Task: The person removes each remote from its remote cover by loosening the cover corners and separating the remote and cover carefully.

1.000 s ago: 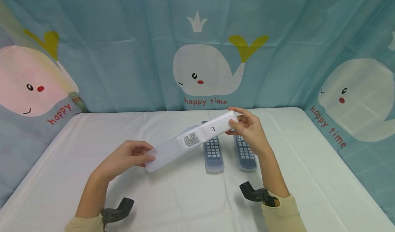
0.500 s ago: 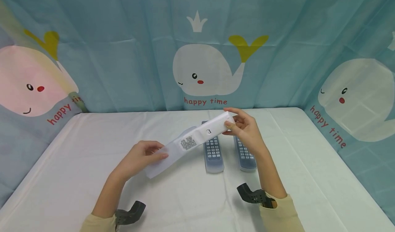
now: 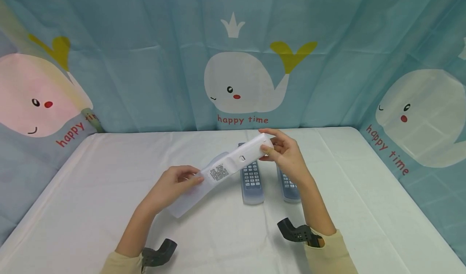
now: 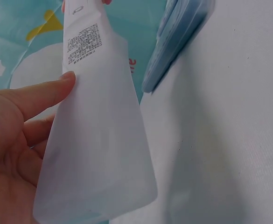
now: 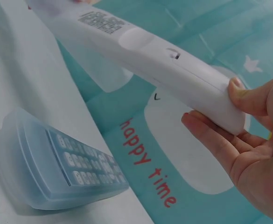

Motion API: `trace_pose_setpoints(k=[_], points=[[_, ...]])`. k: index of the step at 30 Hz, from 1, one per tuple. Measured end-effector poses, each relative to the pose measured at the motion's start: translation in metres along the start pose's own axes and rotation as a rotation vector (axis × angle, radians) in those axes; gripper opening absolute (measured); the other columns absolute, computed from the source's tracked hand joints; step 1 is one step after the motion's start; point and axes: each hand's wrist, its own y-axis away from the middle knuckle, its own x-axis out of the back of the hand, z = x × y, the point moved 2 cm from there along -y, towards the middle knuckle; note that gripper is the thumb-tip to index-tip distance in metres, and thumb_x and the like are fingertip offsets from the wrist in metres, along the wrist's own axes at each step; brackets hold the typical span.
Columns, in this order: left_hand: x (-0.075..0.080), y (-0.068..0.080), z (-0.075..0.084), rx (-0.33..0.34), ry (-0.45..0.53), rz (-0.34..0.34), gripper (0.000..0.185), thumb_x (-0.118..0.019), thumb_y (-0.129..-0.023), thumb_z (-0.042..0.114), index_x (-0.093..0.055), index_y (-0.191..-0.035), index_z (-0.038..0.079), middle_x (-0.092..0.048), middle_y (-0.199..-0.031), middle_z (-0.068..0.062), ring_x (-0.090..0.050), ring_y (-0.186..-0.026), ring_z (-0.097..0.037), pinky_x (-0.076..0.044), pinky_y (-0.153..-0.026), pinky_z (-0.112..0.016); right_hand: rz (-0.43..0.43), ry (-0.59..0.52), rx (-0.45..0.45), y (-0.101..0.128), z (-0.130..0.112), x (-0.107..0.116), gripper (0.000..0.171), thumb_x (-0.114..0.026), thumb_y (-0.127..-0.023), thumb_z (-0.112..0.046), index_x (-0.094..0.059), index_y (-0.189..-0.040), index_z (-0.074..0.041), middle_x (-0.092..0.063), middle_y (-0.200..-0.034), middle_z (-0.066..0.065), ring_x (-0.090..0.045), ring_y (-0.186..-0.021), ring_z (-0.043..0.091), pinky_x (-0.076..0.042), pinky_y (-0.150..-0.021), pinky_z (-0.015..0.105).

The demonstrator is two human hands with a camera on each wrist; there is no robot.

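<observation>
Covering the table (image 3: pixel 109 177) is a white cloth, and two remotes (image 3: pixel 251 179) in clear sleeves lie on it side by side, under my hands. Above them I hold a white remote (image 3: pixel 238 158) slanted in the air, its back side with the label up. My right hand (image 3: pixel 285 154) pinches its far end between thumb and fingers. My left hand (image 3: pixel 174 185) grips the cover (image 3: pixel 189 197) at its near end.
</observation>
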Motion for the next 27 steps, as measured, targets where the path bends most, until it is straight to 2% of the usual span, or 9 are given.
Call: trace_pose_setpoints(k=[12,27], points=[[-0.0012,0.0003,0.0009,-0.033,0.100,0.022,0.020,-0.073,-0.100,0.012,-0.075,-0.112,-0.003,-0.075,-0.099,-0.010,-0.067,-0.087,-0.017,-0.060,-0.071,-0.028,0.010,-0.001,-0.006,0.0003,0.0007,0.0017,0.045,-0.065,-0.102,0.003,-0.058,-0.146,-0.002,-0.062,-0.115,0.027,-0.072,-0.103,0.033,-0.066,-0.080,0.036],[0.0036,0.0003,0.0016,-0.042,0.106,0.035,0.022,-0.071,-0.101,0.013,-0.074,-0.114,-0.005,-0.076,-0.103,-0.012,-0.067,-0.087,-0.016,-0.060,-0.068,-0.028,0.020,-0.023,-0.011,-0.0001,0.0008,0.0071,0.045,-0.064,-0.103,0.002,-0.056,-0.147,0.000,-0.062,-0.115,0.026,-0.073,-0.100,0.024,-0.066,-0.081,0.036]])
